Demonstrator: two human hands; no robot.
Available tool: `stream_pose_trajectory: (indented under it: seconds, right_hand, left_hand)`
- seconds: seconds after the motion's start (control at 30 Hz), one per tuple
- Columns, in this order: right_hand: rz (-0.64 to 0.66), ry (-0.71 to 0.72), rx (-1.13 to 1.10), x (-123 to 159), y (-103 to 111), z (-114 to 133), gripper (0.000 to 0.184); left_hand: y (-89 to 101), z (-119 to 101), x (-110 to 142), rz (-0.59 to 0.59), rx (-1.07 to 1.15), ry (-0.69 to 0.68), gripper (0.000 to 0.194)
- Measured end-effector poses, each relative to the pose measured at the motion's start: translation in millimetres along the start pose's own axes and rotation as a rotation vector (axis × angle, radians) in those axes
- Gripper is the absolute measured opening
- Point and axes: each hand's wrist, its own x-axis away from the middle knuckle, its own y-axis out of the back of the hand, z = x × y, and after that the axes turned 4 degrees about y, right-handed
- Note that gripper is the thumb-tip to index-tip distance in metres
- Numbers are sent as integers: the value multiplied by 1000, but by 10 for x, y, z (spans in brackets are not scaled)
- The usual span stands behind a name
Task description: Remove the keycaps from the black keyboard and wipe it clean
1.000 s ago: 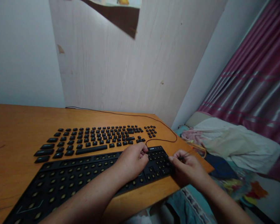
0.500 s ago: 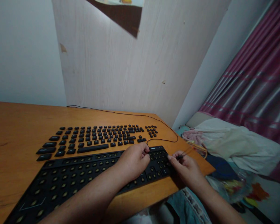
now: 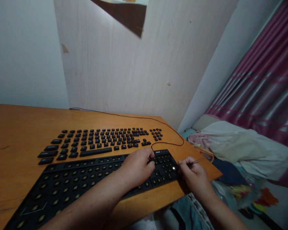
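Note:
A black keyboard (image 3: 103, 174) with its keycaps off lies at the table's front, rows of pale key mounts showing. Resting over its middle right is my left hand (image 3: 140, 164), fingers curled closed near the top edge; whatever may be in them is hidden. My right hand (image 3: 193, 171) pinches a thin dark stick-like tool (image 3: 194, 162) just right of the number pad. Close by its fingertips, a small bright white spot (image 3: 173, 168) shows on the pad. Loose black keycaps (image 3: 108, 139) lie in rows behind the keyboard, with a long spacebar (image 3: 96, 152) at the front.
A thin black cable (image 3: 124, 116) runs from the keyboard's top edge and loops along the back of the wooden table (image 3: 19, 127). Beyond the table's right edge are a bed with white cloth (image 3: 252, 147) and plastic bags (image 3: 242, 191). A wall stands behind.
My right hand has moved slightly right, off the number pad's edge. A bright white spot now shows on the pad. My left hand has stayed in place.

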Motion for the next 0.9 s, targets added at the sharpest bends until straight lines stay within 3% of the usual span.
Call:
stream_pose_trajectory:
  seconds: [0.23, 0.4, 0.7, 0.9]
  right_hand:
    - [-34, -124, -200, 8, 20, -21, 33]
    - [-63, -98, -210, -5, 20, 102, 34]
    - [-24, 54, -189, 47, -316, 533, 32]
    - [15, 117, -213, 54, -496, 698, 30]
  left_hand:
    - [17, -15, 8, 16, -26, 1, 11]
    - [9, -22, 10, 6, 5, 13, 12]
    - [-116, -98, -4, 91, 552, 43, 27]
    - [-64, -107, -48, 48, 618, 111, 15]
